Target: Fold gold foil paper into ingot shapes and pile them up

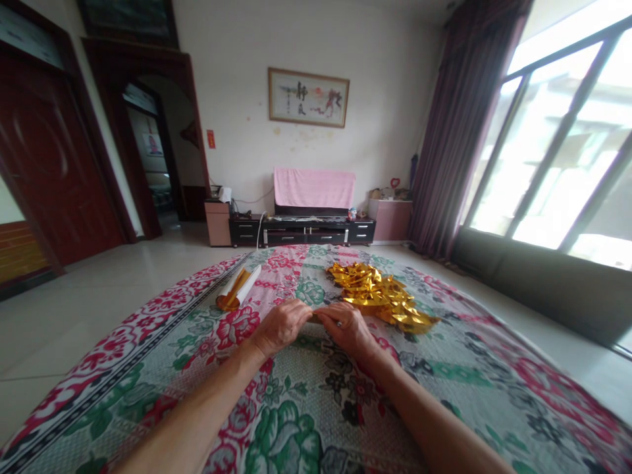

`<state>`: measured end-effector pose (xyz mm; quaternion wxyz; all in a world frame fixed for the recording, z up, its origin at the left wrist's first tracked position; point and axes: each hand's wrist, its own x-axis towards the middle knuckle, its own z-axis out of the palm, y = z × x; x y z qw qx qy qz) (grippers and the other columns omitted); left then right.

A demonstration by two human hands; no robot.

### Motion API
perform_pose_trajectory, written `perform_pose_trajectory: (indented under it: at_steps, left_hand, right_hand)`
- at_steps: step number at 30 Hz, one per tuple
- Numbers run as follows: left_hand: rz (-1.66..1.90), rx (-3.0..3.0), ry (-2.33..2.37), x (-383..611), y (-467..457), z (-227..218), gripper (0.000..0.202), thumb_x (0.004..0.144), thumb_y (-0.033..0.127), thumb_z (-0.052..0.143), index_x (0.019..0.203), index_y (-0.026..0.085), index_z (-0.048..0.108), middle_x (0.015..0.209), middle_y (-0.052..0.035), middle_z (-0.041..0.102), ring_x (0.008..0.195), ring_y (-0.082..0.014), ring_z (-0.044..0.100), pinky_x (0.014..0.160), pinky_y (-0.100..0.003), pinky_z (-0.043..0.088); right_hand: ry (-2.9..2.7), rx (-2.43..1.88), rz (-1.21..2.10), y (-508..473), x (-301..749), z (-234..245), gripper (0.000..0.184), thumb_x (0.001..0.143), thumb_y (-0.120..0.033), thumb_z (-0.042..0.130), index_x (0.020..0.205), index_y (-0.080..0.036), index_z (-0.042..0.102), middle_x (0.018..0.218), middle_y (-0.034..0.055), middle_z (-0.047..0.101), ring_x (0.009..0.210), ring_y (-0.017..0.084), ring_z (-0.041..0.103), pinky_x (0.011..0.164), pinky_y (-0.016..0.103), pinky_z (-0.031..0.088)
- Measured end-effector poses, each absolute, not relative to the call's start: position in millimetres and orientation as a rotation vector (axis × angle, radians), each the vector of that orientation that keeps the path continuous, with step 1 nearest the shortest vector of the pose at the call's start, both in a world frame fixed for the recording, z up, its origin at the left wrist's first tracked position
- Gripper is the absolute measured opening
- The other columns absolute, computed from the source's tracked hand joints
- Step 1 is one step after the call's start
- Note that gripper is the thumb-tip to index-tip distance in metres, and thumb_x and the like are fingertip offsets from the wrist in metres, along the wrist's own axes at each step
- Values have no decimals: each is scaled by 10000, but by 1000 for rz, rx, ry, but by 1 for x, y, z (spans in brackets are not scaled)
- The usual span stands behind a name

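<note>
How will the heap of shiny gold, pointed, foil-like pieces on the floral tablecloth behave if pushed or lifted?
The gold heap will probably shift in parts, as it looks loosely piled. Its thin edges suggest it's light and may crumple under a firm grip. Its glossy surface could make it slippery.

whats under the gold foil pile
The floral cloth shows all around the gold foil pile, which seems to rest on it. Whatever lies directly beneath is covered by the foil and can't be seen.
</note>
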<state>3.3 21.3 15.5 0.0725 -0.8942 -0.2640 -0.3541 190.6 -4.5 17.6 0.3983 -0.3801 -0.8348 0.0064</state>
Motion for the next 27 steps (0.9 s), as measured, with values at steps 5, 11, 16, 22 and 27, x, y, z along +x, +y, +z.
perform_pose_trajectory:
  at_steps: [5,11,16,22,27]
  left_hand:
    - [-1200,-2680,-787,2,24,13,204,879,215,404,926,150,592,867,-64,634,838,-134,589,780,-253,484]
    - [-1271,-2624,-798,-1,28,10,180,865,228,439,907,159,600,865,-61,642,826,-133,601,769,-258,494]
    - [-1305,-2567,-759,-2,31,7,190,861,218,450,913,148,619,860,-67,667,809,-132,623,751,-249,508]
    - [-1382,-2624,-816,0,32,4,206,848,211,466,890,160,661,835,-59,688,767,-126,637,720,-230,514]
    - [-1419,-2698,-916,0,28,8,223,845,214,459,921,165,663,866,-69,688,799,-129,639,742,-227,506]
  right_hand:
    - [-2084,-1001,-160,-4,190,14,228,883,-248,444,954,-236,660,811,27,683,753,136,574,788,280,355]
    - [-2108,-980,-253,-6,191,15,226,894,-236,428,979,-222,637,880,46,678,789,145,572,807,305,351]
    - [-2080,-988,-265,-6,193,14,216,889,-240,443,1001,-215,625,893,45,676,816,151,573,798,304,361]
    - [-2092,-994,-243,-6,192,14,220,890,-247,439,990,-217,632,874,43,681,798,145,578,781,292,361]
    - [-2064,-1047,-198,-6,193,11,236,896,-247,418,975,-216,638,873,49,680,795,150,585,797,292,359]
